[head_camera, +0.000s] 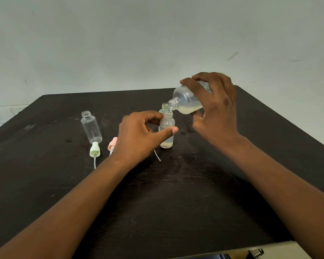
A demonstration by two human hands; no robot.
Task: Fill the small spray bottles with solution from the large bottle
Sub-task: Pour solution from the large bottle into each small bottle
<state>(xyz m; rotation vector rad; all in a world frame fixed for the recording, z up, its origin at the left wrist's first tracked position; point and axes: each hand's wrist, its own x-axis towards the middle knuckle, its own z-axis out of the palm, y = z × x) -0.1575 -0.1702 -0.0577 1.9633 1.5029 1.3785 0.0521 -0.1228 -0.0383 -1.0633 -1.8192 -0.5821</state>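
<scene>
My right hand [215,107] grips the large clear bottle [185,99], tipped with its open neck down-left over a small bottle's mouth; pale yellowish solution sits in its lower side. My left hand [138,135] holds a small clear spray bottle [166,135] upright on the table between thumb and forefinger; a little liquid lies at its bottom. Right behind it stands another small bottle, only its neck [165,106] showing. An empty uncapped small bottle [91,127] stands to the left.
A pale yellow spray cap [94,150] with its dip tube lies in front of the empty bottle. A pink spray cap [112,144] lies beside my left wrist, and a loose white tube [157,156] near the held bottle. The dark table [176,193] has wet marks.
</scene>
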